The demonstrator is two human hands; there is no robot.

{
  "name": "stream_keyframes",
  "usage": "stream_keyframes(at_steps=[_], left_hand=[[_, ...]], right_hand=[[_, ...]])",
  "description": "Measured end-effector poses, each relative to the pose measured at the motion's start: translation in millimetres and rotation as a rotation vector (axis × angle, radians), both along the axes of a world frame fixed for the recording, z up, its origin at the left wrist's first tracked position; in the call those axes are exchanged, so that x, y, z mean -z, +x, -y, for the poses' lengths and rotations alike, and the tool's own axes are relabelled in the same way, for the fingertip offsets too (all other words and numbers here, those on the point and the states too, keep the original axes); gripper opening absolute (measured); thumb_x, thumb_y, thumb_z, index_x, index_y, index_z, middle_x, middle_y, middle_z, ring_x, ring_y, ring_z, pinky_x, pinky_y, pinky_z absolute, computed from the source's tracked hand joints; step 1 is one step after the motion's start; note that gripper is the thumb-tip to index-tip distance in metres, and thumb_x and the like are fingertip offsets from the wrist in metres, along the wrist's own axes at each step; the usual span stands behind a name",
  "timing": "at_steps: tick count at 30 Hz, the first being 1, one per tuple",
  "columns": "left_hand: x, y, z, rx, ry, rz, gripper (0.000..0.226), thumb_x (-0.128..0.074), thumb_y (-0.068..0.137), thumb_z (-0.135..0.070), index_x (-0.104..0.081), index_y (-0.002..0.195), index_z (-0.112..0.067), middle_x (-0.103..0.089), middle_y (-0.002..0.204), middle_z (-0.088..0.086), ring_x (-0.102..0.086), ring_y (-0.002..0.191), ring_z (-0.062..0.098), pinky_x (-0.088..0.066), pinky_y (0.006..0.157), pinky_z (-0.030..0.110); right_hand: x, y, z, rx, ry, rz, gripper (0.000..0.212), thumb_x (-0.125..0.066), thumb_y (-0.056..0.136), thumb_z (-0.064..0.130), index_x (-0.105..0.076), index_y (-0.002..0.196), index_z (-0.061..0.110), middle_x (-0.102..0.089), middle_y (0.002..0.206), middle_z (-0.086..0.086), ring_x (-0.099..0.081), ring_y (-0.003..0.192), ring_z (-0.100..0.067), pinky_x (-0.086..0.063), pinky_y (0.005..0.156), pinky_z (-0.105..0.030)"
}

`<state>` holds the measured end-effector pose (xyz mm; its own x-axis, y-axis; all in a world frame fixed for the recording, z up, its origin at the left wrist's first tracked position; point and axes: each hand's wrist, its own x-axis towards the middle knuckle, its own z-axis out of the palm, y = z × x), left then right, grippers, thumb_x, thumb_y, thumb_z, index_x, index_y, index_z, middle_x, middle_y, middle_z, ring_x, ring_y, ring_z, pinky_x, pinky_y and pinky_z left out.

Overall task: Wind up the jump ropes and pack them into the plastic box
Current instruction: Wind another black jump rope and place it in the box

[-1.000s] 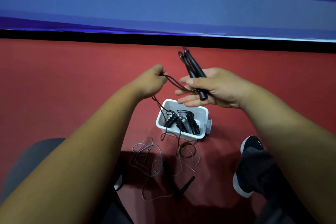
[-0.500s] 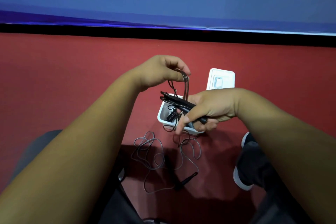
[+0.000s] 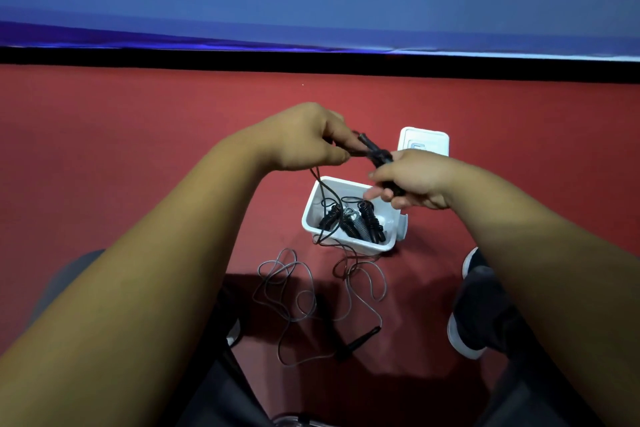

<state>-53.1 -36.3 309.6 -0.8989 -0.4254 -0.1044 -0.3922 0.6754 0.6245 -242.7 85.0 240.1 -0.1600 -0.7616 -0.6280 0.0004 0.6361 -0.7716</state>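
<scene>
Black handles (image 3: 375, 153) of a jump rope lie side by side in the right hand (image 3: 415, 180), whose fingers curl round their lower ends, so that the tips slant up and to the left. The left hand (image 3: 304, 139) meets those tips and pinches the thin cord (image 3: 320, 184) between thumb and fingertips, close to where it leaves the handles. It may be touching the handle ends as well, but blur hides this.

From that pinch the cord drops into the white plastic box (image 3: 349, 247) just below both hands, crosses its near rim and runs out onto the red floor (image 3: 138, 149). In the box lie wound ropes (image 3: 367, 222), black and grey coils packed together. The box's white lid (image 3: 426, 139) lies flat on the floor beyond it, partly hidden by the right hand. A small rectangular mark on the lid is too faint to read.

Nearer the person, a tangle (image 3: 311, 291) of loose cord sprawls on the floor, with a loose handle (image 3: 360, 340) at its near edge. A dark shoe (image 3: 465, 333) with a white sole stands to the right.

At the far edge of the floor a blue banner (image 3: 311, 3) carries large white characters, cut off at the top and unreadable.
</scene>
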Motion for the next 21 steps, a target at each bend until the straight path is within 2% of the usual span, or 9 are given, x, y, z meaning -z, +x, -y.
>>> stream_keyframes(at_steps=[2,4,7,10,13,15,18,20,21], left_hand=[[4.2,0.0,-1.9,-0.016,-0.096,0.090,0.024,-0.076,0.092,-0.017,-0.080,0.112,-0.031,-0.074,0.088,-0.010,-0.065,0.067,-0.004,-0.050,0.070,0.011],[12.5,-2.8,-4.3,-0.090,-0.164,0.184,0.014,-0.067,0.095,-0.012,-0.076,0.104,-0.019,-0.076,0.078,-0.002,-0.071,0.058,0.002,-0.063,0.070,0.028],[26.0,-9.3,-11.4,-0.208,-0.117,0.258,0.017,-0.049,0.099,-0.006,-0.064,0.108,-0.008,-0.076,0.080,0.008,-0.075,0.056,0.018,-0.065,0.063,0.045],[32.4,-10.0,-12.2,-0.319,0.216,0.133,0.014,-0.052,0.105,-0.010,-0.065,0.109,-0.009,-0.078,0.089,0.012,-0.078,0.068,0.027,-0.065,0.068,0.041],[29.9,-4.2,-1.0,-0.318,0.491,-0.048,0.011,-0.067,0.101,-0.014,-0.072,0.106,-0.005,-0.078,0.097,0.013,-0.077,0.088,0.026,-0.060,0.083,0.042],[28.3,-1.0,5.3,-0.281,0.519,-0.102,0.013,-0.074,0.095,-0.012,-0.075,0.106,-0.005,-0.078,0.096,0.015,-0.075,0.088,0.021,-0.060,0.087,0.039],[30.0,-0.8,8.3,-0.223,0.510,-0.102,0.017,-0.074,0.095,-0.009,-0.077,0.111,-0.005,-0.076,0.089,0.012,-0.070,0.078,0.018,-0.059,0.081,0.030],[30.7,-0.3,8.7,-0.214,0.455,-0.091,0.017,-0.075,0.095,-0.013,-0.079,0.111,-0.012,-0.075,0.088,0.010,-0.064,0.073,0.014,-0.055,0.073,0.027],[31.0,0.3,9.2,-0.220,0.422,-0.092,0.017,-0.076,0.094,-0.015,-0.080,0.111,-0.015,-0.076,0.089,0.011,-0.062,0.072,0.012,-0.054,0.072,0.026]], right_hand=[[-1.5,-2.4,4.4,0.121,-0.063,0.030,0.012,-0.055,0.107,0.006,-0.051,0.116,0.012,-0.079,0.099,-0.023,-0.057,0.055,-0.012,-0.050,0.046,-0.021],[-3.7,-0.3,7.8,0.227,-0.139,0.098,0.010,-0.056,0.107,0.006,-0.051,0.113,0.011,-0.080,0.091,-0.019,-0.061,0.055,-0.013,-0.054,0.049,-0.025],[-7.6,9.3,9.5,0.253,-0.224,0.172,0.008,-0.059,0.108,0.012,-0.058,0.116,0.013,-0.069,0.077,-0.007,-0.058,0.054,-0.013,-0.056,0.053,-0.029],[-8.6,12.1,9.9,0.240,-0.236,0.243,0.016,-0.058,0.108,0.016,-0.063,0.122,0.020,-0.055,0.066,0.001,-0.044,0.052,-0.011,-0.046,0.050,-0.026],[-8.9,7.6,9.6,0.275,-0.228,0.294,0.017,-0.053,0.109,0.013,-0.061,0.123,0.020,-0.047,0.065,0.002,-0.032,0.053,-0.010,-0.027,0.044,-0.021],[-9.7,5.7,8.8,0.278,-0.230,0.308,0.017,-0.051,0.109,0.012,-0.061,0.121,0.018,-0.044,0.065,0.003,-0.028,0.053,-0.009,-0.021,0.042,-0.021],[-15.2,5.0,5.5,0.236,-0.255,0.328,0.013,-0.055,0.107,0.014,-0.064,0.116,0.018,-0.040,0.065,0.003,-0.025,0.052,-0.008,-0.018,0.040,-0.020],[-23.2,5.5,2.9,0.178,-0.279,0.348,0.008,-0.064,0.103,0.025,-0.065,0.109,0.020,-0.035,0.066,0.004,-0.021,0.052,-0.007,-0.016,0.039,-0.019],[-26.8,6.9,1.9,0.153,-0.283,0.358,0.017,-0.070,0.100,0.037,-0.065,0.106,0.022,-0.032,0.067,0.005,-0.018,0.053,-0.007,-0.014,0.039,-0.019]])
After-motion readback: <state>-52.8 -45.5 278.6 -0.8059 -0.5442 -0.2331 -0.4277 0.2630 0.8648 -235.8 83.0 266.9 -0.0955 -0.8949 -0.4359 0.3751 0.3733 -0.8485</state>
